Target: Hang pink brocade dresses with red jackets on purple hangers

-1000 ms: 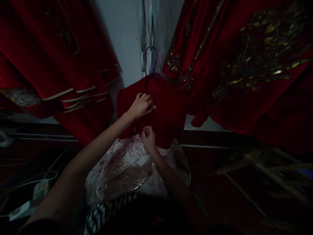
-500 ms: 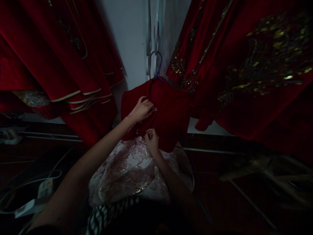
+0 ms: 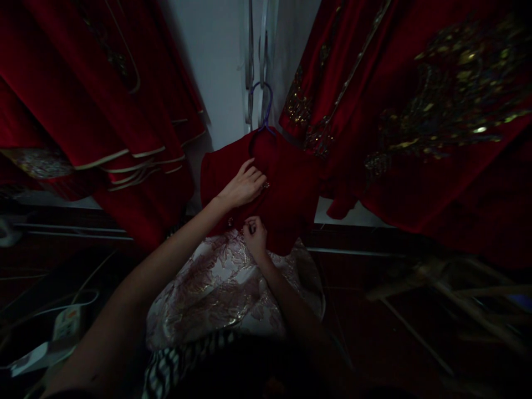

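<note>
A small dark red dress top [image 3: 286,188] hangs from a purple hanger [image 3: 262,105] against the white wall. Below it spreads a pale skirt with pink and gold pattern [image 3: 216,288]. My left hand [image 3: 243,185] lies on the front of the red top, fingers partly stretched, next to a small jewelled fastening. My right hand [image 3: 254,235] is lower, at the hem of the red top, with its fingers pinched together on the fabric edge or a small fastening there; the light is too dim to tell which.
Long red garments with pale trim [image 3: 103,111] hang at the left. Red robes with gold embroidery [image 3: 436,100] hang at the right. A white power strip with cables [image 3: 66,324] lies on the dark floor at lower left. A pale wooden frame [image 3: 449,288] stands low right.
My left hand has loosened from a curled grip to flatter fingers on the red top. My right hand stays pinched at the hem. The view has shifted slightly.
</note>
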Demonstrator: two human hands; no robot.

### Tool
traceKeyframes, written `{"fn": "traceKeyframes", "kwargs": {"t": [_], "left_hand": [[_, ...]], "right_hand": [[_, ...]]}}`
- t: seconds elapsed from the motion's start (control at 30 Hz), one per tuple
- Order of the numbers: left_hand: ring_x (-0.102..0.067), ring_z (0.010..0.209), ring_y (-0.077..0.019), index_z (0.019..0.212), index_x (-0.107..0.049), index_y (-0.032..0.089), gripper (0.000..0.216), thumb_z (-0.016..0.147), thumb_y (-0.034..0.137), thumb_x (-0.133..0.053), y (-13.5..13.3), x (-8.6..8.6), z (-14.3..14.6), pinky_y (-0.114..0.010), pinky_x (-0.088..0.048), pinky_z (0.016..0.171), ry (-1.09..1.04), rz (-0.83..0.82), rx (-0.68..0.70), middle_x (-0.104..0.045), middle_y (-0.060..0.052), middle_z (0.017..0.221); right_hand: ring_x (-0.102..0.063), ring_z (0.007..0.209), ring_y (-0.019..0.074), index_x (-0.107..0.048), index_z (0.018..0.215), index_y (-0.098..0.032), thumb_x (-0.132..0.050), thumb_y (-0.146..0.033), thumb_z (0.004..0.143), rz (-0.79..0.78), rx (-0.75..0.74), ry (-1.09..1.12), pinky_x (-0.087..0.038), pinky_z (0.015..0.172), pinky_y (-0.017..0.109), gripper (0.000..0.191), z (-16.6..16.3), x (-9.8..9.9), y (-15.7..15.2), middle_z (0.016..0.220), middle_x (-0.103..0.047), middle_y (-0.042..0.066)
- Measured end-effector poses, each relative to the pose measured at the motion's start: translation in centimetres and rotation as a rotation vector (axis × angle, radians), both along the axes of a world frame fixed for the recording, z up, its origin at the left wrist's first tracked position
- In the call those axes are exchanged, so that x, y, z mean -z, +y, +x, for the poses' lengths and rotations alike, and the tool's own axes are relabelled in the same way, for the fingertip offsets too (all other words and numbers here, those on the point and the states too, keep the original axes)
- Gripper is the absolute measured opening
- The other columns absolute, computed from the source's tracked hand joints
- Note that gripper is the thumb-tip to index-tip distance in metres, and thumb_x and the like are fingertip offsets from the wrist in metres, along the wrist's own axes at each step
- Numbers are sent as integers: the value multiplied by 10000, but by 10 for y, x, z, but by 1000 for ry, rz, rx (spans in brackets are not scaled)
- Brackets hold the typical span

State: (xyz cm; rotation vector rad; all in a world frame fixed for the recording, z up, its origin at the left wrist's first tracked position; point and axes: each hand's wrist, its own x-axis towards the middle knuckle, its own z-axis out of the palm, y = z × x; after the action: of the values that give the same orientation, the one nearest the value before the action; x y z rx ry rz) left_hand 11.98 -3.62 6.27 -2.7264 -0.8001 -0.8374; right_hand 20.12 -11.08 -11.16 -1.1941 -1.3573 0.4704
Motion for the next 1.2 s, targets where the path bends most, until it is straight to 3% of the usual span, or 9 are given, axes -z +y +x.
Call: {"fn": "traceKeyframes", "kwargs": {"t": [0.63,0.8,0.93,1.1,1.2], "left_hand": [[-520,813,-196,706,-539,214,124,804,282,-572,16,-7,-10,-566,-132,1180,-201,-271,115,-448,9,622],[-506,769,-170,735,-535,215,256,927,310,-395,13,-4,-18,-459,-223,1183,-24,13,90,-429,13,609],[-516,780,-156,787,-559,181,299,962,270,-334,11,-2,-23,-417,-272,1165,118,263,14,-504,-2,642],[-548,877,-192,849,-613,160,234,927,278,-425,20,-1,-27,-457,-343,1095,193,264,-25,-604,-55,772],[-555,910,-216,850,-649,173,202,884,296,-492,22,-1,-35,-493,-321,1090,249,214,-13,-613,-57,765]], "right_hand": [[-532,681,136,-572,877,-208,-499,-207,795,-12,9,-15,-401,669,244,109,0,-1,-1,728,-601,-12],[-517,659,128,-571,873,-205,-504,-215,796,-17,1,-20,-389,654,236,103,1,-1,0,719,-589,-20],[-521,656,128,-566,868,-201,-504,-211,795,-26,-14,-34,-388,661,237,97,1,-2,0,725,-585,-20],[-521,669,131,-568,858,-201,-525,-213,775,-60,-8,-55,-406,699,252,94,-1,-6,-4,725,-590,-21],[-523,674,126,-556,830,-198,-520,-209,773,-63,-52,1,-432,687,250,69,5,-23,-4,740,-580,-14]]}}
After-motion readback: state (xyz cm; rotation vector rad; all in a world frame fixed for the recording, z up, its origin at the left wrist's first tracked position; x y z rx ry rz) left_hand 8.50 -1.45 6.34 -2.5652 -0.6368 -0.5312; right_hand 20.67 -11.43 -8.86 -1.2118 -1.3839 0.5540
